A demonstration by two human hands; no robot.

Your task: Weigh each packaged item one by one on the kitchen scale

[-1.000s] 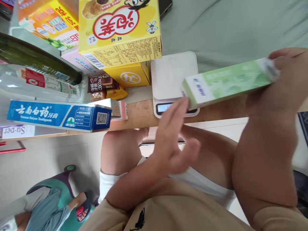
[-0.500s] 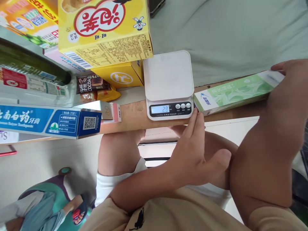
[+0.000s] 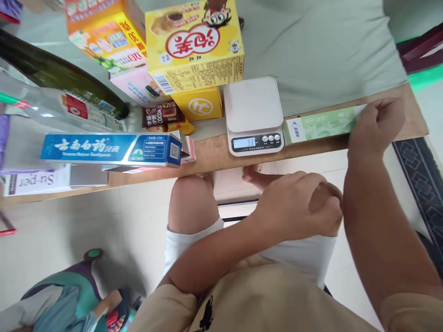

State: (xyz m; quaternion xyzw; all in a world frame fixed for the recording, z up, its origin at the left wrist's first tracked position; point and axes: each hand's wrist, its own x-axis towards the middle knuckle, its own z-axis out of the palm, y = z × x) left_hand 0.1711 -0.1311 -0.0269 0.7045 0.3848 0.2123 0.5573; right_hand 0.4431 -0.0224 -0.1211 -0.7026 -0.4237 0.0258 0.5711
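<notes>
now that the green box (image 3: 320, 128) lies flat on the desk (image 3: 214, 159) just right of the scale (image 3: 254, 115), the right hand (image 3: 375, 124) rests curled on its end, while the left hand (image 3: 297, 210), emptily fisted, has drawn back.

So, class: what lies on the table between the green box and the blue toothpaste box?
In the head view, the white scale sits between the green box and blue toothpaste box.

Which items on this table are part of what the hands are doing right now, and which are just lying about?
In hand:
- right hand on the green box
- white scale beside it
- left hand, empty, off the table

Lying about:
- blue toothpaste box
- yellow snack box
- green bottle
</notes>
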